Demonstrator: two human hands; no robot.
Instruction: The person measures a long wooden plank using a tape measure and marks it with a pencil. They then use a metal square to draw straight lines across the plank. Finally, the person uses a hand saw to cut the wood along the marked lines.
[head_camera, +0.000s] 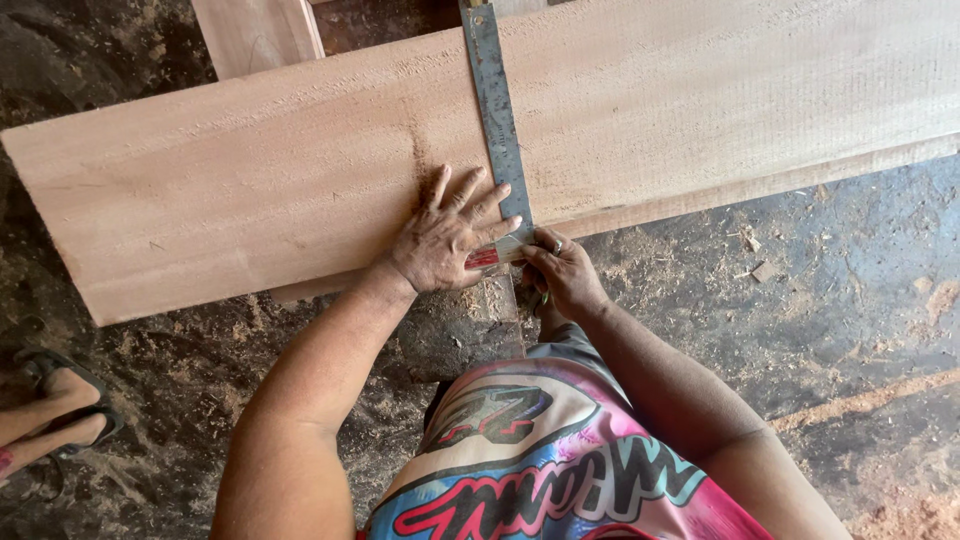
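Wide pale reddish wooden plank (300, 180) is laid flat across the frame, raised above a dark dirt floor strewn with sawdust (840, 300). All positions below are given relative to this plank.

Grey steel try square blade (497, 110) is laid across the plank's face, running from the far edge to the near edge, roughly at right angles to the length. Its stock, with a red part visible (483, 258), is seated against the near edge.

Left hand (445, 240): flattened on the plank face, fingers spread, pressed down just left of the blade, fingertips touching the blade. Nothing is gripped; blade and plank are pinned by it.

Right hand (562, 272): closed at the near edge, just right of the stock. A thin marking tool appears to be pinched there, but it is too small and hidden to be confirmed.

A second, narrower pale board (258, 35) is seen beyond the far edge, to the left of the blade. Another person's foot in a dark sandal (60, 400) is seen at the left, well off the near edge.

Progress, as judged: square is set and held. No drawn line can be made out along the blade, and no cut is seen. Marking looks to be at its start, at the near edge.
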